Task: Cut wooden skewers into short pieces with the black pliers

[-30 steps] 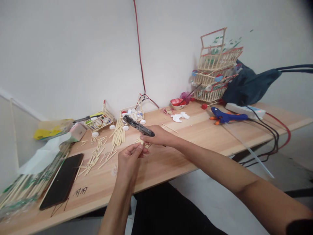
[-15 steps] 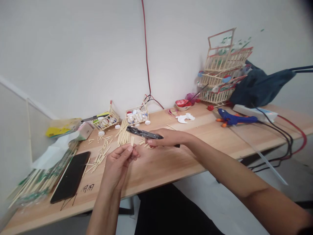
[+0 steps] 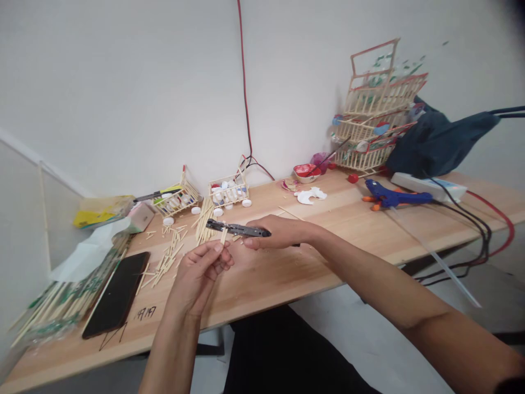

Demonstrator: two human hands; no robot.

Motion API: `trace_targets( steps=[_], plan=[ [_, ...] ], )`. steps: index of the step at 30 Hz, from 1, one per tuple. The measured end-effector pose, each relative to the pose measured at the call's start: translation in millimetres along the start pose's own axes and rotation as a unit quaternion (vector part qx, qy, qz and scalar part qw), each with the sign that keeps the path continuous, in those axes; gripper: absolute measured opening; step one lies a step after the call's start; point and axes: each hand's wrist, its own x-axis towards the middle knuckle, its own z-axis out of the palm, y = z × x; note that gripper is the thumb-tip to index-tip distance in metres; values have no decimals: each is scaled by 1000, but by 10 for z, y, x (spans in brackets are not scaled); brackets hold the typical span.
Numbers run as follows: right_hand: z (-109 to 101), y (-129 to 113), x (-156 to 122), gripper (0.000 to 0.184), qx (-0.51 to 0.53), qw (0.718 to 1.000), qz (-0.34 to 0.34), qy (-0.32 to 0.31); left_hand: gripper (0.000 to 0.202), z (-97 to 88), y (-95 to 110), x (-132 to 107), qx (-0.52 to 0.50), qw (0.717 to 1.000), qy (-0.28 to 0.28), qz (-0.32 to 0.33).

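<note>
My right hand (image 3: 281, 232) grips dark metal pliers (image 3: 235, 229) that point left over the wooden table (image 3: 328, 241). My left hand (image 3: 200, 268) pinches a short wooden stick (image 3: 223, 235) upright, its top reaching the pliers' jaws. Loose cut sticks (image 3: 168, 260) lie scattered on the table just left of my hands. A bundle of longer sticks (image 3: 205, 224) rests behind them.
A black phone (image 3: 117, 293) lies at the left beside a bag of skewers (image 3: 57, 306). Two small stick baskets (image 3: 227, 191) with bottle caps stand by the wall. A blue glue gun (image 3: 389, 198), stacked stick baskets (image 3: 375, 117), a dark bag (image 3: 435, 145) and cables sit at the right.
My left hand drew back to the left and raised the stick. The pliers dropped lower, turned level and their jaws now meet the stick's top.
</note>
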Motion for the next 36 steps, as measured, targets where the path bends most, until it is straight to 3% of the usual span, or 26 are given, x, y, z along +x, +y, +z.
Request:
trace_targets(
  steps=[19,29,36],
  plan=[
    [49,29,13,41,-43,998,-26,40,18,-100,41,-6,20,1000,6,-20],
    [87,22,11,42,-92,991,-40,92,20,-66,42,-7,81,995,44,29],
    [127,57,25,41,-171,974,-60,133,17,-159,-49,40,134,986,41,88]
  ],
)
